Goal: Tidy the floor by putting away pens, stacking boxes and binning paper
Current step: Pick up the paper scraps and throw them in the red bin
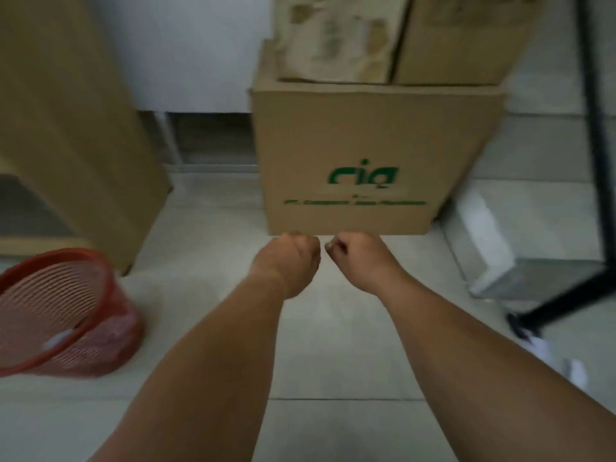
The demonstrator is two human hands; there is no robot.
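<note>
A brown cardboard box with green lettering (363, 155) stands on the tiled floor ahead of me. Two more cardboard boxes, one with a torn face (340, 38) and one plain (463, 38), rest side by side on top of it. My left hand (288, 261) and my right hand (356, 261) hover close together just in front of the big box's lower edge. Both have curled fingers and hold nothing that I can see. A red mesh bin (63, 315) stands at the lower left with something white inside.
A tall cardboard panel (66, 121) leans at the left. A grey block (520, 261) lies on the floor at the right, beside a black stand (600, 145). White crumpled paper (546, 355) lies near the stand's foot. A white wall is behind.
</note>
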